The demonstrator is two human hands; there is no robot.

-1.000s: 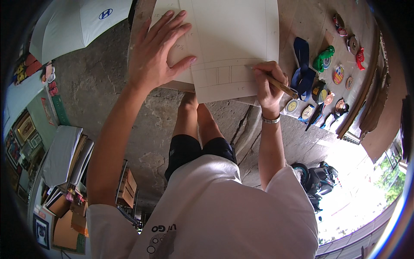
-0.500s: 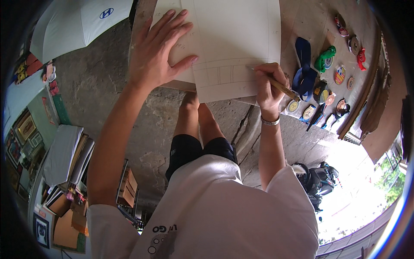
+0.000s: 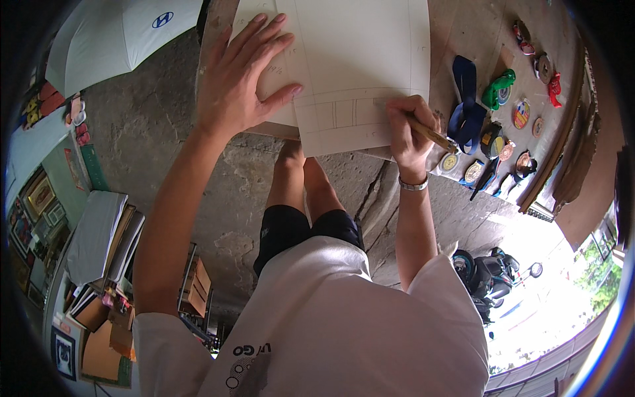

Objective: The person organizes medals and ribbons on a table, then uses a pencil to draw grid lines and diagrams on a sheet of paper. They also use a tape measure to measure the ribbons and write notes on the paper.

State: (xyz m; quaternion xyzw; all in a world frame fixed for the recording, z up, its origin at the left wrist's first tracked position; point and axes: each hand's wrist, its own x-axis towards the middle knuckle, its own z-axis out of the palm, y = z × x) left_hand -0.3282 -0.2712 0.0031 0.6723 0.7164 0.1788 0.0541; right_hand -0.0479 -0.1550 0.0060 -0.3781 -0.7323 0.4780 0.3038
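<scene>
A large white sheet of board (image 3: pixel 357 56) lies on the work table, its near edge jutting past the table toward my knees. Thin ruled lines and narrow upright rectangles mark its near part. My left hand (image 3: pixel 241 83) is spread flat at the left, its fingers on a paler sheet beneath and its thumb at the board's left edge. Near the board's right corner, my right hand (image 3: pixel 411 132) grips a slim wooden-handled tool (image 3: pixel 431 134) with a metal end. Its working tip is hidden under my fingers, which rest on the board.
Right of the board lie a folded dark blue ribbon (image 3: pixel 467 109), a green ribbon bundle (image 3: pixel 497 90) and several medals (image 3: pixel 522 114). A white umbrella (image 3: pixel 122 40) stands at upper left. Stacked boards (image 3: pixel 99 235) are at left. A motorbike (image 3: pixel 493 274) shows at lower right.
My right hand has shifted slightly up and left with the tool, and the tip, visible before, is now hidden. More of the motorbike outside shows. My left hand stays put.
</scene>
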